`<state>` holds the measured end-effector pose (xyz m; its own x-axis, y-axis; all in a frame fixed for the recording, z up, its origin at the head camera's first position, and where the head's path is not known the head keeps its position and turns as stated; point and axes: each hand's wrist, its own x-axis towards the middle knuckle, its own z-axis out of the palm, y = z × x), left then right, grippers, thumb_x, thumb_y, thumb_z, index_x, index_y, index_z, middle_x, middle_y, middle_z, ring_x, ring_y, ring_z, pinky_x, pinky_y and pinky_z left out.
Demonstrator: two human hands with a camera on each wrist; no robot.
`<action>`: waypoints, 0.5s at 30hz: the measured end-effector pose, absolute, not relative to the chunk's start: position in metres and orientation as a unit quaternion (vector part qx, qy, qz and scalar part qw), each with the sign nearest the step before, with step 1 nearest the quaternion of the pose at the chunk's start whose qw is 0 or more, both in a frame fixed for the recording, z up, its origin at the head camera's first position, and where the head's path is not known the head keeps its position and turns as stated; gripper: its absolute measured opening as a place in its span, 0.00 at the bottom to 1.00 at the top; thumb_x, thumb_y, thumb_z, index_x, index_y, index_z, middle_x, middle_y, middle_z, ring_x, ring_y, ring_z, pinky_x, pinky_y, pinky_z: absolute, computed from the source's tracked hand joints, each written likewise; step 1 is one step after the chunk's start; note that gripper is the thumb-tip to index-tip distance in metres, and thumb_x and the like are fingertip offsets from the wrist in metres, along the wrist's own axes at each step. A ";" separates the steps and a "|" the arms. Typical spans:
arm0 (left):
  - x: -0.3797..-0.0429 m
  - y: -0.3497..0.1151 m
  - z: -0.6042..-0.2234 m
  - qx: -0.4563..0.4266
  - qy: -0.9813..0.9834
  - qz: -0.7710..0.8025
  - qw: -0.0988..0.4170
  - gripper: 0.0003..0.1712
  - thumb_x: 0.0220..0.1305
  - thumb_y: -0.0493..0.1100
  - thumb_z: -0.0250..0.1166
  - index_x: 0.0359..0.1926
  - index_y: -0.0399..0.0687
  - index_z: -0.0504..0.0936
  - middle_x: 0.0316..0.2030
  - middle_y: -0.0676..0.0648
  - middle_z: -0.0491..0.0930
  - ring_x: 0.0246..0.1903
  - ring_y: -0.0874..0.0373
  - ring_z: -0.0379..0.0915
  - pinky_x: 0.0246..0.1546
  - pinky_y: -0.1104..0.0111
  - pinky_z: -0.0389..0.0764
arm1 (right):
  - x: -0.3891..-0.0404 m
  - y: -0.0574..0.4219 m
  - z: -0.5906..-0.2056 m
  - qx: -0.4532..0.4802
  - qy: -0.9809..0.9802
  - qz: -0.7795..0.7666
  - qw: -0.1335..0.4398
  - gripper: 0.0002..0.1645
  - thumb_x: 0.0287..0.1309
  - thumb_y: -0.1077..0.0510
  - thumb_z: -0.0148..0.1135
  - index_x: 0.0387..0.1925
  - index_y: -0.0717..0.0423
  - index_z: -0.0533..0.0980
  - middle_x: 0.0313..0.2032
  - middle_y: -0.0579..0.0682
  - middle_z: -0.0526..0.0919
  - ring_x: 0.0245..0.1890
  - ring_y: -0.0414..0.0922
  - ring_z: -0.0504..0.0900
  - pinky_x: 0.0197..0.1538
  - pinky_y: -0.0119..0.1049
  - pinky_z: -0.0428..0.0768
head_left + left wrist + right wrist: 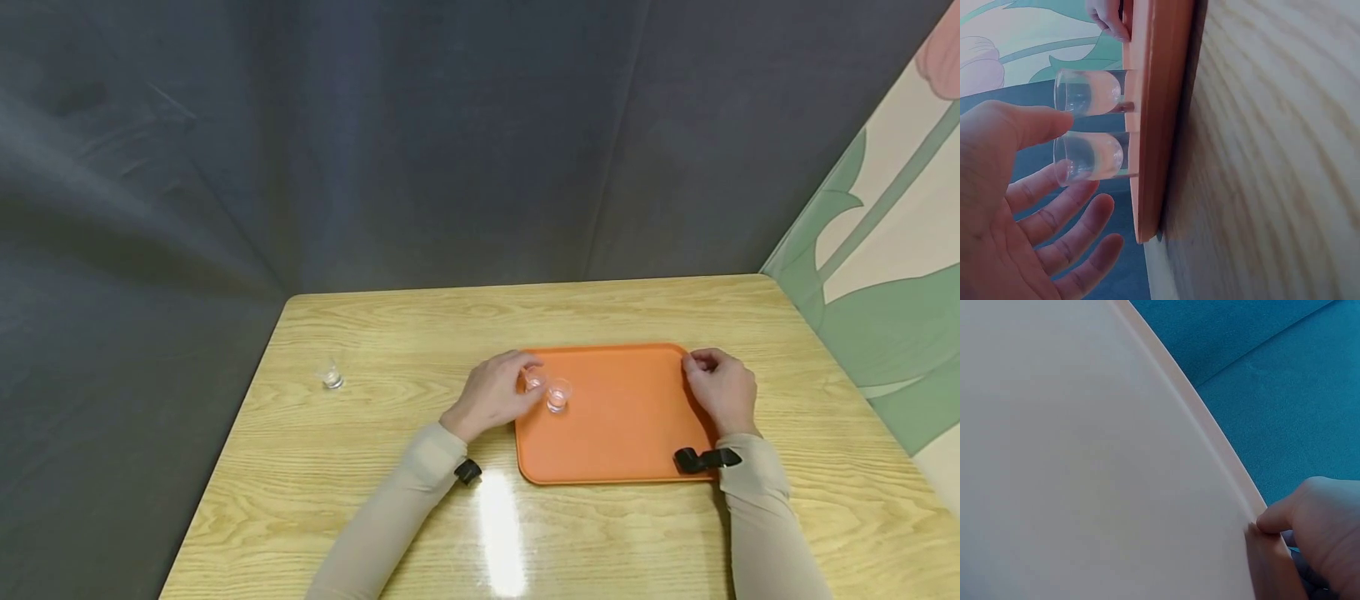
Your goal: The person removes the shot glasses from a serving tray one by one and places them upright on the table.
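Note:
Two small clear shot glasses stand side by side on the left part of an orange tray (615,417). My left hand (495,396) is around the leftmost shot glass (1088,159), thumb and index finger on either side near its rim, the other fingers spread loosely. Close beside it, toward the tray's middle, stands the second shot glass (557,396). At the tray's far right corner my right hand (722,390) pinches the rim, with the thumb (1275,519) on top and the other fingers partly hidden below the edge.
A third small clear glass (332,377) stands on the wooden table (390,342), well to the left of the tray. Dark cloth (450,167) hangs behind the table's far edge. A wall with a painted flower pattern (892,317) borders the right side.

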<state>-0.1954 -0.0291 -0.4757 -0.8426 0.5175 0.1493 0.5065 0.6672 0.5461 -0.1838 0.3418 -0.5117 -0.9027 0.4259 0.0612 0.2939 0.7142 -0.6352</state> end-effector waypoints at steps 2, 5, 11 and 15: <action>-0.196 -0.027 -0.478 0.277 0.916 0.289 0.009 0.24 0.75 0.57 0.64 0.65 0.53 0.84 0.55 0.52 0.87 0.46 0.57 0.84 0.44 0.63 0.84 | -0.184 0.341 -0.511 -0.195 -0.920 0.324 0.101 0.25 0.76 0.47 0.57 0.53 0.66 0.84 0.43 0.65 0.87 0.41 0.57 0.80 0.41 0.40 0.69; -0.195 -0.026 -0.481 0.270 0.920 0.285 0.009 0.24 0.75 0.57 0.65 0.65 0.55 0.84 0.58 0.52 0.87 0.49 0.56 0.85 0.47 0.62 0.84 | -0.184 0.341 -0.511 -0.195 -0.921 0.323 0.101 0.25 0.76 0.47 0.58 0.53 0.66 0.84 0.43 0.65 0.87 0.41 0.57 0.80 0.41 0.39 0.69; -0.196 -0.027 -0.484 0.266 0.918 0.293 -0.001 0.22 0.74 0.56 0.66 0.63 0.55 0.85 0.52 0.53 0.88 0.40 0.60 0.81 0.39 0.67 0.80 | -0.185 0.343 -0.512 -0.187 -0.922 0.318 0.118 0.24 0.75 0.48 0.58 0.51 0.66 0.84 0.41 0.64 0.87 0.40 0.57 0.81 0.41 0.39 0.70; -0.195 -0.028 -0.485 0.266 0.917 0.296 -0.006 0.22 0.75 0.55 0.66 0.63 0.54 0.85 0.50 0.52 0.88 0.37 0.60 0.79 0.36 0.68 0.78 | -0.185 0.344 -0.512 -0.185 -0.922 0.318 0.123 0.23 0.75 0.49 0.59 0.51 0.65 0.85 0.41 0.64 0.88 0.39 0.56 0.81 0.40 0.40 0.70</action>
<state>-0.1953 -0.0279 -0.4846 -0.8585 0.4846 0.1679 0.4914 0.6835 0.5398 -0.1845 0.3435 -0.5119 -0.9011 0.4196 0.1091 0.2631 0.7294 -0.6315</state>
